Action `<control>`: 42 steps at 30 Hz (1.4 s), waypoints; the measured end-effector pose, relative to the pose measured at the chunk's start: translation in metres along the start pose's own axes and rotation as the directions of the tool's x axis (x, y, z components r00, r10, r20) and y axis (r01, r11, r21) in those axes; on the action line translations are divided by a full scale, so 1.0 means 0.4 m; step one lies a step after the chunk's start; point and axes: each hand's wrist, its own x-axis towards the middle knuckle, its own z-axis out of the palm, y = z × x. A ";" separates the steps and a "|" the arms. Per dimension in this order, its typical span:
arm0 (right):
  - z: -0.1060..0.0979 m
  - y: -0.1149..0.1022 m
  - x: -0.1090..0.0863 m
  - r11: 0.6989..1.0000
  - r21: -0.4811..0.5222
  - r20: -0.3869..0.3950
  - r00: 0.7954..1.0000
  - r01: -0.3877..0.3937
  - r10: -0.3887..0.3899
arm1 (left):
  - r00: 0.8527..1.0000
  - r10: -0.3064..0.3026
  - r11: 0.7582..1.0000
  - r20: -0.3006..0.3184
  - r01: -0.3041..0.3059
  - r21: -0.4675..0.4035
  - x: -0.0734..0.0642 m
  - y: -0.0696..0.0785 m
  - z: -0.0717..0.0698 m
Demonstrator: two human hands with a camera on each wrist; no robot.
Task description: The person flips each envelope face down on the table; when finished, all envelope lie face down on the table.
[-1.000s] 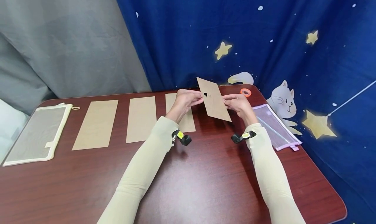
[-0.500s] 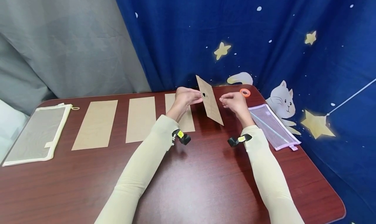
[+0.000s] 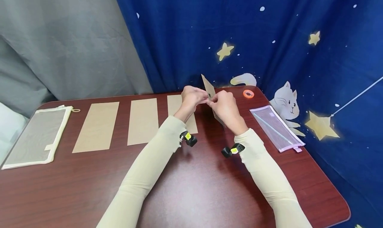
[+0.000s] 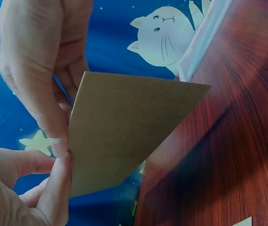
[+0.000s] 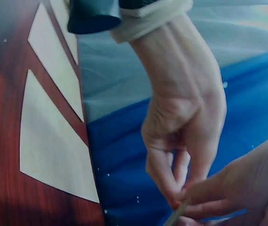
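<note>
A brown kraft card with a small black mark on one face is held up, tilted, above the back of the table. My left hand pinches it at one edge between thumb and fingers. At the same edge, my right hand pinches with its fingertips, right against the left ones. The left wrist view shows the card's plain face, with fingertips of both hands meeting at its side. Much of the card is hidden behind my right hand in the head view.
Several similar cards lie in a row on the dark red table, including one left card and one middle card. A white mesh zip pouch lies far left. Right are a purple mesh pouch and an orange ring. Curtains hang behind.
My right hand let go of the card's right edge, moved left and now pinches near my left fingers. The card has turned more edge-on to the head view.
</note>
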 end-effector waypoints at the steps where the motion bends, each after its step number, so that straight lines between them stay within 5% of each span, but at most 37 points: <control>1: 0.003 -0.003 -0.003 0.999 -0.032 -0.028 1.000 0.009 -0.010 | 1.000 0.004 1.000 -0.011 -0.004 0.014 -0.001 0.001 0.004; 7: 0.018 -0.019 -0.021 0.975 -0.220 -0.168 0.983 0.039 -0.078 | 0.998 0.032 0.997 -0.049 -0.029 0.073 -0.003 0.005 0.027; 13: 0.018 -0.020 -0.026 0.960 -0.279 -0.222 0.972 0.010 -0.075 | 0.998 0.057 0.998 -0.038 -0.055 0.041 -0.005 0.001 0.035; 17: 0.005 -0.013 -0.026 0.968 -0.252 -0.254 0.965 -0.005 -0.061 | 0.997 0.034 0.998 -0.064 -0.031 0.054 -0.002 -0.022 0.041; 20: -0.006 -0.011 -0.027 0.977 -0.214 -0.267 0.962 -0.011 -0.048 | 0.996 -0.037 0.997 -0.077 0.042 0.069 0.005 -0.055 0.044; 27: -0.019 -0.019 -0.026 0.988 -0.156 -0.274 0.961 -0.005 -0.038 | 0.981 -0.188 0.976 0.051 0.193 -0.102 0.021 -0.123 0.034; 34: -0.035 -0.016 -0.020 0.993 -0.113 -0.273 0.962 -0.013 -0.018 | 0.978 -0.199 0.969 0.057 0.205 -0.138 0.028 -0.131 0.015; 42: -0.046 0.058 -0.002 0.999 -0.025 -0.233 0.972 -0.048 0.041 | 0.988 -0.156 0.980 0.006 0.155 -0.122 0.027 -0.133 -0.020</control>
